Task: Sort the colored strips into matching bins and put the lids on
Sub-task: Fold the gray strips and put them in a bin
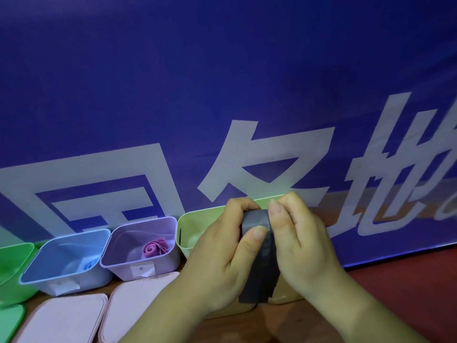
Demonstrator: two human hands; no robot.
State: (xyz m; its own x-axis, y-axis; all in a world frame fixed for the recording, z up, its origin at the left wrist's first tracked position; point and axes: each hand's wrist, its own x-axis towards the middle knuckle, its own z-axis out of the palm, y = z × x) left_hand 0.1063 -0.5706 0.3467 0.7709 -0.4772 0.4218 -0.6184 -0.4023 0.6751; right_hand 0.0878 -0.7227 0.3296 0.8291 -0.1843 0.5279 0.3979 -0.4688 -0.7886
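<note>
two hands met in the middle of the view, close together, both clamped on one grey strip (pixel 257 220). the left hand (pixel 222 256) curled around its rolled upper end, thumb pressed across the front; the right hand (pixel 299 241) pinched the same roll from the right. the strip's loose tail hung down between the wrists.

just beyond the hands stood a pale green bin (pixel 195 225), against a blue banner (pixel 222 95) with large white characters. to its left — in a row along the banner — stood a purple bin (pixel 168 264) holding a rolled pink-purple strip (pixel 153 247), then a blue bin (pixel 49 256) holding a rolled blue strip (pixel 90 264), then a bright green bin (pixel 14 280) cut off by the left edge.

nearer, a pink lid (pixel 66 318) lay flat in front of the blue bin, a second pink lid (pixel 133 300) in front of the purple bin, and a green lid (pixel 10 320) at the near left corner. a flat tan piece (pixel 284 295) lay under the hands, mostly hidden.
</note>
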